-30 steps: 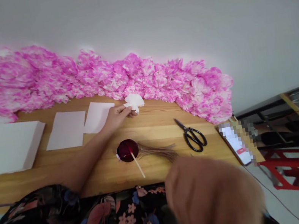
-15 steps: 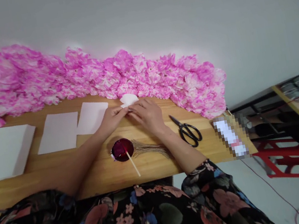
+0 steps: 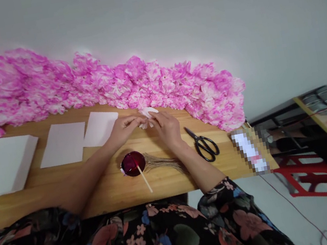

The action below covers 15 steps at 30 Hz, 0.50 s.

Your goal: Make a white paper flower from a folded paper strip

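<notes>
White paper flower: a small crumpled, ruffled white tissue piece [image 3: 148, 113] sits at the far side of the table, just in front of the pink row, pinched between both hands.
Left hand: the left hand [image 3: 124, 128] grips the flower's left edge with thumb and fingertips, forearm laid across the wood.
Right hand: the right hand [image 3: 167, 127] closes its fingertips on the flower's right side, knuckles up, meeting the left hand at the paper.
Pink flowers: a long bank of frilly pink-and-white tissue flowers [image 3: 106, 84] runs along the wall, soft and layered, ending near the table's right end.
Paper sheets: two flat white rectangles [image 3: 81, 136] lie left of the hands; a thicker white stack [image 3: 0, 165] lies further left, with square-cut edges.
Dish: a small round dish of dark red liquid [image 3: 133, 163] stands near the front edge, a pale wooden stick [image 3: 144, 178] leaning out of it.
Wires: a bundle of thin brown strands [image 3: 164, 163] fans out just right of the dish, under the right forearm.
Scissors: black-handled scissors [image 3: 203, 145] lie closed, right of the right hand.
Table: light wooden planks [image 3: 68, 190], smooth grain; bare wood lies between sheets and front edge.
Room: plain grey-white wall [image 3: 163, 12] behind; a red stool frame [image 3: 316, 180] stands on the floor beyond the table's right end.
</notes>
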Motion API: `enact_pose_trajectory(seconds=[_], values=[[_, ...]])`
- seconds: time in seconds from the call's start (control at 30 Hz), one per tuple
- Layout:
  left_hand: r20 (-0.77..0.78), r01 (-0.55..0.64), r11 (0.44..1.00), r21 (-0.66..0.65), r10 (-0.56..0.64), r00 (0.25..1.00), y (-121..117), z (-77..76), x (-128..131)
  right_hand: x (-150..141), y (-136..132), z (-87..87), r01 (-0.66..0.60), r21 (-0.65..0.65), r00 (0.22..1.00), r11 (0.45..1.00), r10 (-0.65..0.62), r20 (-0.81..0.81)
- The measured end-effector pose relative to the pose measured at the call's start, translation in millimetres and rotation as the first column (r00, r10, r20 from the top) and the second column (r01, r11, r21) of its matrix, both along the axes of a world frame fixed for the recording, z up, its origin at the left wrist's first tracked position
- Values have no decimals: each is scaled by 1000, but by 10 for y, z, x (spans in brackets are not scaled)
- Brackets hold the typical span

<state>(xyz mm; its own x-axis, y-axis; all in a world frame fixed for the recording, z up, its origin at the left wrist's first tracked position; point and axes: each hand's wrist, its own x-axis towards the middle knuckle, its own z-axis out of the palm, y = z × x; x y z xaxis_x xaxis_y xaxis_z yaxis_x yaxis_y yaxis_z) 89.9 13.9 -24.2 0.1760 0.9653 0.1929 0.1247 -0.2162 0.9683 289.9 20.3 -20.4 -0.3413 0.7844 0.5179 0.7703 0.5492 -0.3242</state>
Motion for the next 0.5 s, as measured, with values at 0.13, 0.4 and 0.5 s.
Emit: enact_pose_trajectory(seconds=[0.13,0.4,0.5], values=[[-47,3,1000,-28,-4,999,-3,-19,-4,16,0,39,55,-111,997,992,-49,61],[-49,46,999,-6,-46,998,-13,-21,32,-11,-32,61,20,-134,999,991,-24,-32],[-12,40,999,-16,-40,999,-8,-31,49,-24,-29,27,-23,-121,996,992,13,-83]])
